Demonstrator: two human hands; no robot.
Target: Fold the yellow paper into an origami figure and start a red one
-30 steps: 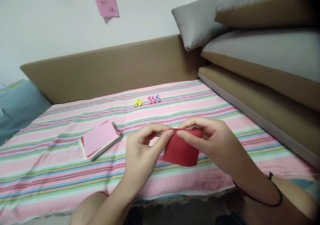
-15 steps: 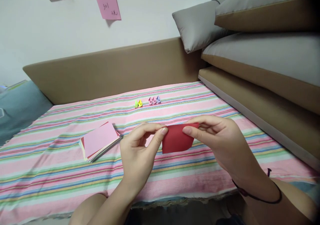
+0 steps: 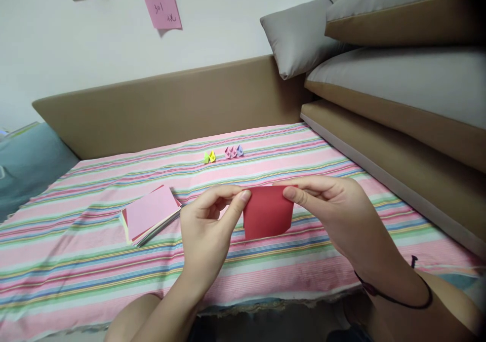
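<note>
Red paper sheet (image 3: 267,212), likely light, limp and easily creased, hangs doubled over, left hand (image 3: 205,230) and right hand (image 3: 334,215) pinching its top corners, the safest hold.

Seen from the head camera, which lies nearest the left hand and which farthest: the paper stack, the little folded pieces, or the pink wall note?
1. Paper stack, on the cloth just left of the left hand.
2. Folded pieces, farther back on the cloth.
3. Pink note, up on the wall.
</note>
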